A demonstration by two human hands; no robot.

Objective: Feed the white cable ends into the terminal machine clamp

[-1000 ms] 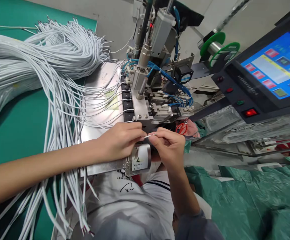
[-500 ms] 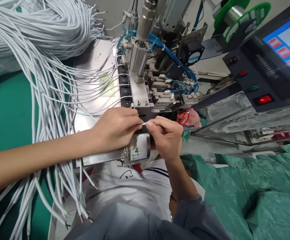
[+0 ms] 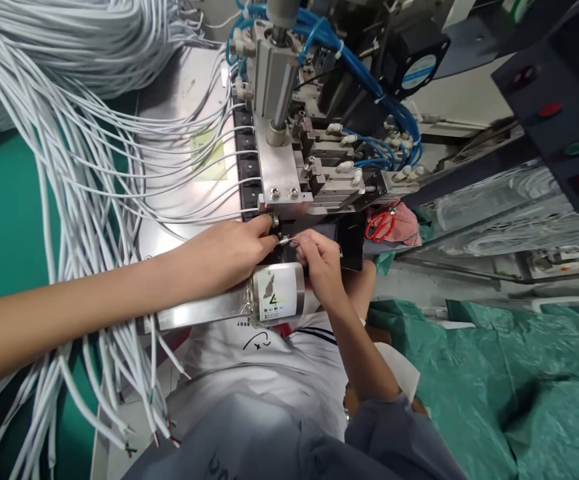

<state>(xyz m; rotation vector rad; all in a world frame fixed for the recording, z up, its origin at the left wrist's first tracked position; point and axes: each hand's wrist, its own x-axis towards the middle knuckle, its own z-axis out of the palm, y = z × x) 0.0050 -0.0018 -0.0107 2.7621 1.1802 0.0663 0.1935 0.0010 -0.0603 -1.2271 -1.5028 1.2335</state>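
Note:
My left hand is closed on a white cable at the front of the machine, just below its metal clamp block. At the cable's end, thin coloured wires show between my hands. The fingertips of my right hand are pinched on those wires. Several other white cables run across the metal plate into a row of black holders beside the clamp block. Under my hands sits a metal cover with a white warning label.
A large bundle of white cables lies at the left on a green surface. Red-handled scissors rest by a pink cloth. A control panel stands at right, above green plastic sheeting.
My hands have drawn slightly apart, and coloured wires now show at the cable's end where white sheath showed before. The view has moved closer to the machine.

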